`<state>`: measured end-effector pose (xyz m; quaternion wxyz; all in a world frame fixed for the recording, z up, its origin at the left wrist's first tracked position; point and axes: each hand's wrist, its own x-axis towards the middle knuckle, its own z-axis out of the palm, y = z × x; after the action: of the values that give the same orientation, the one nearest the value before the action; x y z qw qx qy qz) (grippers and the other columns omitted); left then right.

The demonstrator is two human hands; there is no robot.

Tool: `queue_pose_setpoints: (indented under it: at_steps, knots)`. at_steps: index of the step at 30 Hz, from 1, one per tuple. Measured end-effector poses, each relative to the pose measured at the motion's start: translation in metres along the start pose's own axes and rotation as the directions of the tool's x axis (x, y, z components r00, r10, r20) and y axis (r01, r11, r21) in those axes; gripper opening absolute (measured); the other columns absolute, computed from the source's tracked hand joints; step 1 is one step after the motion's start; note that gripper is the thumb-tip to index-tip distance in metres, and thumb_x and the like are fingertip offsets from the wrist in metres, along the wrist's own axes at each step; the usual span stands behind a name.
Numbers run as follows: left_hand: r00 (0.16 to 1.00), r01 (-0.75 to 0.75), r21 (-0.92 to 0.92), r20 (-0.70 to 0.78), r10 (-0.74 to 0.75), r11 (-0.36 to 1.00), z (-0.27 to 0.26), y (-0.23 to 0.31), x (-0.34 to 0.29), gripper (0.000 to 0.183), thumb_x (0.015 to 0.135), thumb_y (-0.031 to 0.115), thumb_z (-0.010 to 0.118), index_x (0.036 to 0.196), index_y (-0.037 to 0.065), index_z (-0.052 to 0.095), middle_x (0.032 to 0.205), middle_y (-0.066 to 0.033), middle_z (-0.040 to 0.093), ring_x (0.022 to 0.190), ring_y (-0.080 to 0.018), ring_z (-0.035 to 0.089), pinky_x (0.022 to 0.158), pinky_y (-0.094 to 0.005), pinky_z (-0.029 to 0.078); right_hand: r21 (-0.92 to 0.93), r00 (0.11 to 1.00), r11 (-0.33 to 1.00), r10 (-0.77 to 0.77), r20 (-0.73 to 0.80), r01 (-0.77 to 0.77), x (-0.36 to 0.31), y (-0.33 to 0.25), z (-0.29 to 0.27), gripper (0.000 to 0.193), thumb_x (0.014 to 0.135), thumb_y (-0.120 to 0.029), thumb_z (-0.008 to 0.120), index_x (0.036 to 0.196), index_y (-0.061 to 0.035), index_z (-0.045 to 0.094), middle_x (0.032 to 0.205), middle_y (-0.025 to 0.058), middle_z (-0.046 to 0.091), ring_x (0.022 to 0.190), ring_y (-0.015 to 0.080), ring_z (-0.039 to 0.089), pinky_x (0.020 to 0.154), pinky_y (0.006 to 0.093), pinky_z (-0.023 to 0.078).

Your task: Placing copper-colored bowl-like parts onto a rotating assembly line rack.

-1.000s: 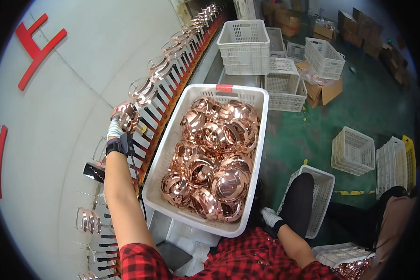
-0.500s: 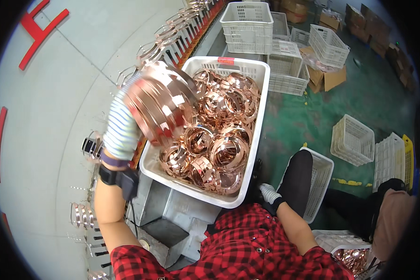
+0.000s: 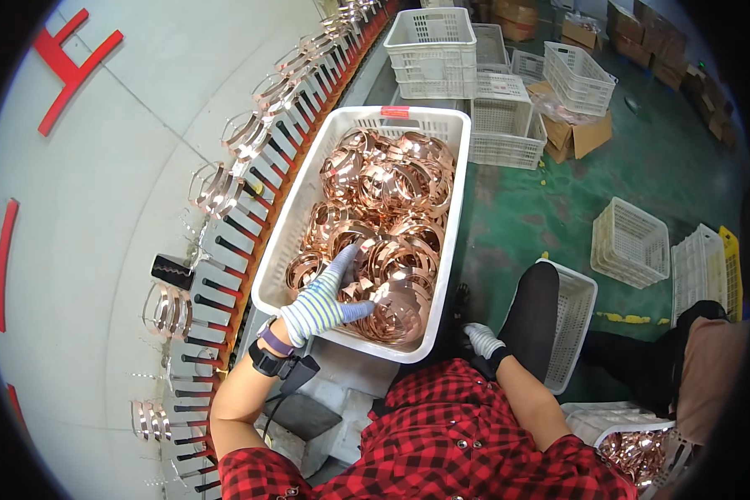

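Note:
My left hand (image 3: 317,307), in a striped knit glove, reaches over the near left edge of a white plastic crate (image 3: 269,271). Its thumb and fingers are spread against shiny copper-coloured metal rings (image 3: 400,310) heaped inside; the fingertips partly overlap them, so exact contact is hard to make out. More copper rings (image 3: 392,183) fill the far half of the crate. Low beside my thigh, my right hand (image 3: 482,340), gloved too, rests with its fingers stretched out and nothing visible in them.
Along the left runs a rack of black-and-red holders (image 3: 217,292) bearing metal rings (image 3: 168,310). Stacked white crates (image 3: 432,58) stand at the far side, near an open cardboard box (image 3: 590,137). At the right, a person's sleeve (image 3: 704,375) is beside another crate of copper rings (image 3: 637,454).
My left hand has come down and right from above the rack. The stack of copper rings it carried now lies in the crate, and the fingers have spread. My right hand has barely moved.

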<state>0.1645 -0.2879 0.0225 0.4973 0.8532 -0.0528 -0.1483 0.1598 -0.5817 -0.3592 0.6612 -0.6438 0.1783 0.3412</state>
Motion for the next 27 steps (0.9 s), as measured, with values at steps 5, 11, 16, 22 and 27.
queue_pose_setpoints:
  at_steps: [5, 11, 16, 22, 27]
  knots:
    - [0.983, -0.169, 0.324, -0.010, 0.182, 0.931, 0.018, -0.005, -0.006, 0.088, 0.062, 0.023, 0.074, 0.130, -0.002, 0.022, 0.125, -0.0189, 0.038, 0.117, -0.0262, 0.036, 0.098, -0.0329, 0.028, 0.004, 1.000, 1.000, -0.003, 0.024, 0.003, -0.001, -0.004, 0.003, 0.029, 0.083, -0.021, 0.047, 0.105, -0.0031, 0.054, 0.085, 0.0068, 0.057, 0.067, 0.0175, 0.053, 0.058, 0.0313, 0.044]
    - [0.984, -0.121, 0.656, -0.020, 0.177, 0.745, 0.025, -0.018, 0.000, 0.086, 0.057, 0.028, 0.074, 0.126, 0.000, 0.030, 0.121, -0.0216, 0.039, 0.113, -0.0338, 0.038, 0.096, -0.0365, 0.029, 0.010, 1.000, 1.000, 0.017, -0.001, -0.017, -0.005, -0.012, 0.005, 0.029, 0.082, -0.020, 0.047, 0.104, -0.0027, 0.055, 0.082, 0.0071, 0.057, 0.065, 0.0167, 0.052, 0.058, 0.0302, 0.044]
    - [0.946, -0.223, 0.697, -0.013, 0.324, 0.681, 0.019, -0.001, -0.004, 0.087, 0.055, 0.039, 0.072, 0.125, 0.002, 0.034, 0.124, -0.0228, 0.036, 0.114, -0.0354, 0.034, 0.097, -0.0413, 0.026, 0.030, 1.000, 0.999, -0.017, -0.021, 0.017, 0.016, -0.013, 0.006, 0.028, 0.082, -0.018, 0.047, 0.103, -0.0011, 0.055, 0.083, 0.0078, 0.058, 0.067, 0.0163, 0.053, 0.060, 0.0294, 0.044]
    - [0.876, -0.277, 0.712, -0.088, 0.473, 0.645, 0.050, -0.040, 0.005, 0.056, 0.073, 0.030, 0.059, 0.119, 0.003, 0.043, 0.120, -0.0181, 0.043, 0.111, -0.0347, 0.040, 0.094, -0.0420, 0.030, -0.006, 1.000, 1.000, 0.013, 0.000, -0.013, 0.018, -0.031, 0.021, 0.027, 0.082, -0.016, 0.045, 0.102, 0.0001, 0.055, 0.088, 0.0096, 0.058, 0.077, 0.0192, 0.054, 0.069, 0.0309, 0.044]
    - [0.842, -0.285, 0.675, -0.163, 0.514, 0.681, 0.037, -0.069, 0.031, 0.047, 0.072, 0.031, 0.059, 0.112, 0.007, 0.050, 0.117, -0.0159, 0.047, 0.107, -0.0323, 0.044, 0.092, -0.0449, 0.031, -0.033, 0.998, 0.998, -0.056, -0.024, 0.055, 0.061, -0.016, 0.021, 0.028, 0.081, -0.018, 0.047, 0.101, -0.0003, 0.055, 0.087, 0.0095, 0.059, 0.074, 0.0190, 0.054, 0.067, 0.0305, 0.044]
